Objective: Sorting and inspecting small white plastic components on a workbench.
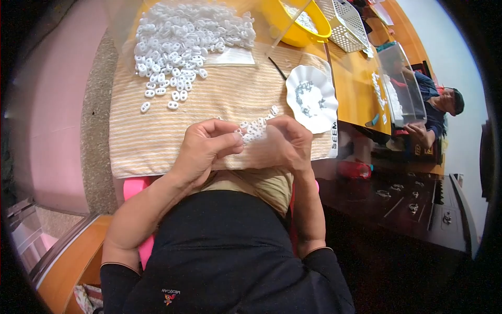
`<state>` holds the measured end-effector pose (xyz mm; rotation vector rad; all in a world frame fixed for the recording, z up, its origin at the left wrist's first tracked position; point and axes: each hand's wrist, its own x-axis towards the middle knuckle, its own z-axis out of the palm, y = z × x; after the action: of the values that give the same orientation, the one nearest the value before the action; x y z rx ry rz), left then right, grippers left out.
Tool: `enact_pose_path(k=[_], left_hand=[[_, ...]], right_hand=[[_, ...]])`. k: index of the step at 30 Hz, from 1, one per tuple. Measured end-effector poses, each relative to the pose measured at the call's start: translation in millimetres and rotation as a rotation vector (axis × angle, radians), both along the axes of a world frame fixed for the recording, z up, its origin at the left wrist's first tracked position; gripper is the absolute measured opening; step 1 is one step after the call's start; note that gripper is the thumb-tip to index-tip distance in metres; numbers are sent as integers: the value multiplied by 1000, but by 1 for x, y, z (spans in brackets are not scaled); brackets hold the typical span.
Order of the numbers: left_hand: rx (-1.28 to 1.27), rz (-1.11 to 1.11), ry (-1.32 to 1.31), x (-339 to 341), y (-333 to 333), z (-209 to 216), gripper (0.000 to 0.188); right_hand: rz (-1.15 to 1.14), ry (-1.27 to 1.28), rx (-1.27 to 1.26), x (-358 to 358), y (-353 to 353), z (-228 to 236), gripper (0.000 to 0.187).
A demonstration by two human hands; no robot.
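Note:
My left hand (204, 149) pinches a small white plastic piece (239, 133) between thumb and forefinger, just above the striped towel (157, 141). Opposite it, my right hand (290, 144) is smeared by motion, so its fingers and anything in them cannot be made out. Between the two hands lies a small cluster of white two-holed pieces (256, 128). Farther off, at the upper left, spreads a large heap of the same white oval pieces (183, 42). To the right of my right hand stands a white wavy-rimmed dish (325, 121) with small greyish parts in it.
A thin black stick (277, 68) lies beside the dish. Beyond are a yellow basin (319, 37) holding white pieces and a white perforated basket (342, 23). On the right, another person (434, 107) is by a clear plastic box (405, 78) on the wooden table (350, 83).

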<state>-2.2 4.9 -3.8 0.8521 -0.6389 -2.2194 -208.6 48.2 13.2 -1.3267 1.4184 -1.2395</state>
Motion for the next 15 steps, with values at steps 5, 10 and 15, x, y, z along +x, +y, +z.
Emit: enact_pose_path(k=[5,10,15], left_hand=[[11,22,-6,2,-3,0,16],[15,46,9,3,-4,1,15],[5,53,10,3,-3,-1,15]], right_hand=[[-150,163,-42,-31,-2,3,8],[-285,402,-12,-78,-7,11,11],[-297,573,-9,-104,-8,10,13]])
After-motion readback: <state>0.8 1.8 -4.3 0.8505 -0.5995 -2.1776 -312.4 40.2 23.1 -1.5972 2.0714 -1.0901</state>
